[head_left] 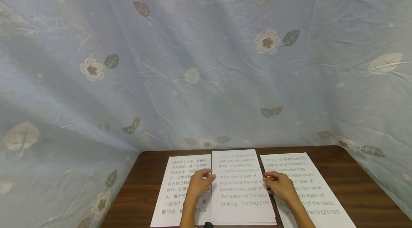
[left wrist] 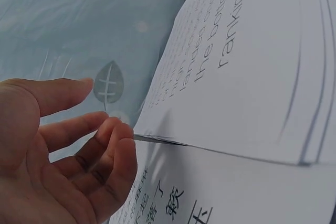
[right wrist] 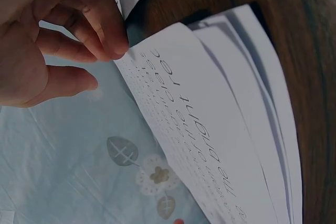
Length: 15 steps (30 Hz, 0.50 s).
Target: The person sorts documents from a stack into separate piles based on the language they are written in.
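A stack of white sheets (head_left: 241, 212) printed with large English text lies in the middle, its lower sheet edges slightly fanned. My left hand (head_left: 200, 183) is at the stack's left side, above a sheet with Chinese text (head_left: 161, 217). In the left wrist view its thumb stands apart from loosely bent fingers (left wrist: 123, 156), which are beside the stack's edge. On the other side my right hand (head_left: 281, 187) has its fingertips right at the stack's right edge. The right wrist view shows that hand's thumb (right wrist: 71, 80) apart from the fingers, with no paper between them.
Another English-text sheet (head_left: 325, 204) lies on the right, partly covered by the right hand and forearm. Everything rests on a dark wooden table (head_left: 138, 192). A pale blue curtain (head_left: 206, 78) with leaves and flowers hangs behind. A small black object (head_left: 208, 224) shows at the bottom edge.
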{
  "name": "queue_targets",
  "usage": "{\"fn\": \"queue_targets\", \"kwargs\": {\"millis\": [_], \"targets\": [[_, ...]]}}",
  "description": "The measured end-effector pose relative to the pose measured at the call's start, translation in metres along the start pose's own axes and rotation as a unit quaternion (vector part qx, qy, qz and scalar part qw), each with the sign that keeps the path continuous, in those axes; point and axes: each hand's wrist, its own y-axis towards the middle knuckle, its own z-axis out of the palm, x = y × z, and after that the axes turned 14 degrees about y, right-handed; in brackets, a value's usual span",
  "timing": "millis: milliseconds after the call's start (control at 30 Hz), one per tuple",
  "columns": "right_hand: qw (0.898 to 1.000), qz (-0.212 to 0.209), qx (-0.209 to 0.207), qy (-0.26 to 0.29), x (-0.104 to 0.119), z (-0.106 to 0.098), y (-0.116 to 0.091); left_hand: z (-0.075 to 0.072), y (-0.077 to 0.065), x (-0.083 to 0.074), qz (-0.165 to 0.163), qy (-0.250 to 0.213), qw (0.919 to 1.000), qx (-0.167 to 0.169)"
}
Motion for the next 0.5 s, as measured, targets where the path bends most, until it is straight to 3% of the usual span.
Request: {"fn": "queue_targets", "kwargs": {"millis": [200, 500], "targets": [[1.0, -0.012, -0.003, -0.02, -0.0046, -0.0015, 0.0029, 0.0035, -0.0011, 0.0004, -0.011, 0.028, 0.9994, -0.019], [0.998, -0.027, -0.005, -0.06, -0.0048, -0.0032, 0.0029, 0.006, 0.0026, 0.006, 0.001, 0.042, 0.999, -0.014]]}}
